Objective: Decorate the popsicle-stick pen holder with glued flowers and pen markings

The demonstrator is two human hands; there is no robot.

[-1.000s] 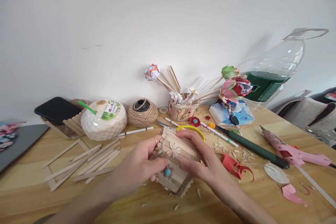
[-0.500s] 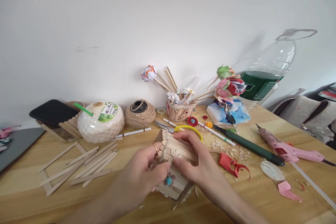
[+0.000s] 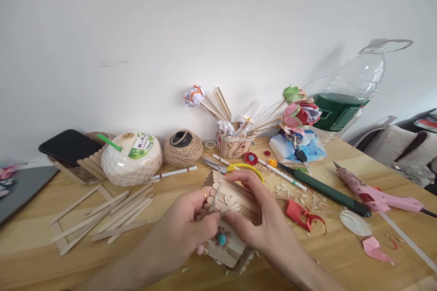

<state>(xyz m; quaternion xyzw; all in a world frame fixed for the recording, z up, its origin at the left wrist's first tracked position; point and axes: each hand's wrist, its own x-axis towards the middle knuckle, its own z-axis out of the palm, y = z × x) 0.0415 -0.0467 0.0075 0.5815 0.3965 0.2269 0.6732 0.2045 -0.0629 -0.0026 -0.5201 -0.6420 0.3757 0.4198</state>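
Nearest the camera, the left hand (image 3: 186,227) and right hand (image 3: 254,218) both grasp a small craft-stick box (image 3: 229,218) resting on the wooden table (image 3: 68,263), fingertips pinching at a pale flower on its side above a turquoise bead. Loose craft sticks (image 3: 109,216) lie to the left and red paper scraps (image 3: 302,213) just right. Farther back stand a white coconut drink (image 3: 131,158), a twine ball (image 3: 183,147) and a pink glue gun (image 3: 375,193).

both hands (image 3: 191,229) around stick box (image 3: 235,200)

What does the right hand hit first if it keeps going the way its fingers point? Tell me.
The right hand points left, so it meets the popsicle-stick box it already grips, then probably the left hand.
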